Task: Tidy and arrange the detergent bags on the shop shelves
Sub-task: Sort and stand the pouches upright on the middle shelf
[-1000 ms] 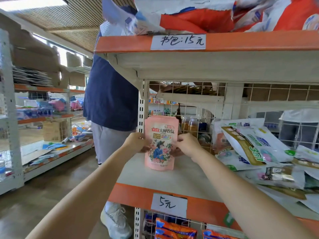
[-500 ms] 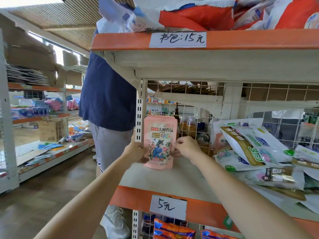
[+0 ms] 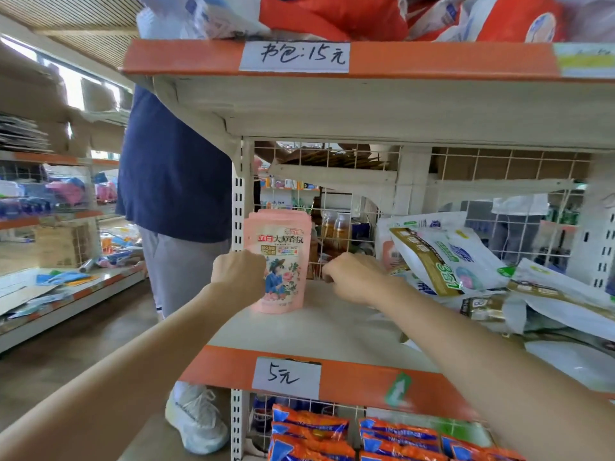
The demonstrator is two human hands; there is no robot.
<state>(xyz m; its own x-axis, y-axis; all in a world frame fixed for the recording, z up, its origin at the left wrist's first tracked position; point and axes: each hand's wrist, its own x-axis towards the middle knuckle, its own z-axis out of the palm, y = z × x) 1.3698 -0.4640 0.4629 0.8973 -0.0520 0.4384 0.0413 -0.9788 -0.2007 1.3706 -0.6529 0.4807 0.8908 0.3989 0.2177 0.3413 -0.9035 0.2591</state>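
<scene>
Pink detergent pouch (image 3: 281, 261) stands upright, long axis vertical, at the shelf's (image 3: 332, 331) left end, the left hand (image 3: 238, 277) curled against its left edge, while the right hand (image 3: 352, 277), fingers curled on nothing visible, sits just right of it.

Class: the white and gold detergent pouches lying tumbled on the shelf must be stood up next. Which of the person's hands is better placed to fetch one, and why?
Probably the right hand: it is beside the white and gold detergent pouches. The left hand is at the upright pink detergent pouch.
</scene>
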